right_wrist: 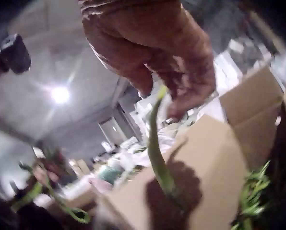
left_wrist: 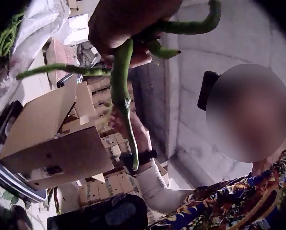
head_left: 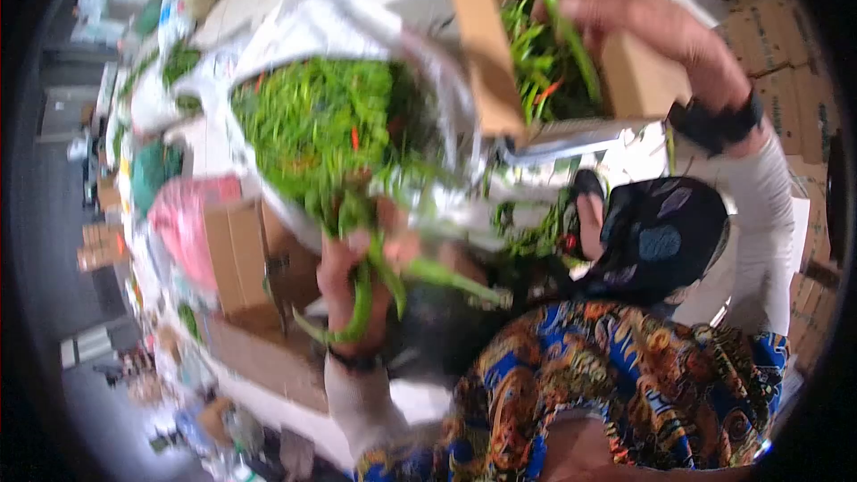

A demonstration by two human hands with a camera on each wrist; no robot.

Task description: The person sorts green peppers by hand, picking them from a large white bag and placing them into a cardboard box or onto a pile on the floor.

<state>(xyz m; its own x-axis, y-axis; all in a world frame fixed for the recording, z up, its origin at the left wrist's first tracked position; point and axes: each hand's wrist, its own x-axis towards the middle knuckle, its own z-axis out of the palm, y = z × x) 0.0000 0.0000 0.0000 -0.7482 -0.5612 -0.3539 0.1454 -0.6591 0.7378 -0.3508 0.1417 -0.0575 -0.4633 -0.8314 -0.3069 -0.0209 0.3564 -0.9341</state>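
Observation:
My left hand [head_left: 344,259] grips several long green chili peppers [left_wrist: 120,79], which stick out from the fingers in different directions. It is in front of a big white sack [head_left: 312,22] full of green chili peppers [head_left: 312,116] with a few red ones among them. Over an open cardboard box [head_left: 486,54] is my right hand [head_left: 634,18], fingers and thumb spread apart. A single long green pepper [right_wrist: 160,153] is at its fingertips, with gaps on both sides of its upper end in the right wrist view. More green peppers [head_left: 536,80] and a red one lie inside the box.
Another open cardboard box [head_left: 237,259] stands beside the sack, near a pink bag [head_left: 192,214]. Loose green peppers [head_left: 527,228] lie on the floor by my foot [head_left: 589,214]. My dark-clothed knee [head_left: 661,236] is close by. Stacked cartons [head_left: 768,45] line the right side.

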